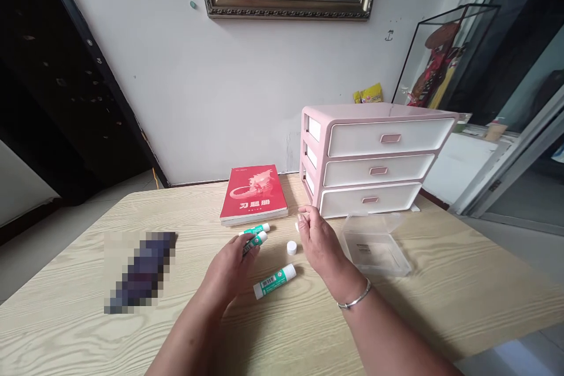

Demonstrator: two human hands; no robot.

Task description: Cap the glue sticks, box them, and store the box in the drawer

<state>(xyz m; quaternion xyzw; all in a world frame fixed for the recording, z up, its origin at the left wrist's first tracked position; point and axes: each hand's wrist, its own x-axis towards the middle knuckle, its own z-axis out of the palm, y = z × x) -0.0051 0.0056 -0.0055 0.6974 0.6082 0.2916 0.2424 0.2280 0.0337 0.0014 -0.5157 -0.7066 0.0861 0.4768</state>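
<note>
Left hand (232, 258) holds a green-and-white glue stick (256, 241) round its body, likely leaving the white end clear. Right hand (318, 241), fingertips drawn narrow beside a white piece (297, 226) (mostly hidden, can't tell if held). Loose cap (291, 248) sits between hands, presumably for easy reach.

I count three glue sticks (275, 281), one loose cap (291, 248), two hands (229, 267), one red book (254, 192), one clear box (376, 254), one pink cabinet (379, 110), three drawers (356, 173), one bracelet (355, 302).
</note>
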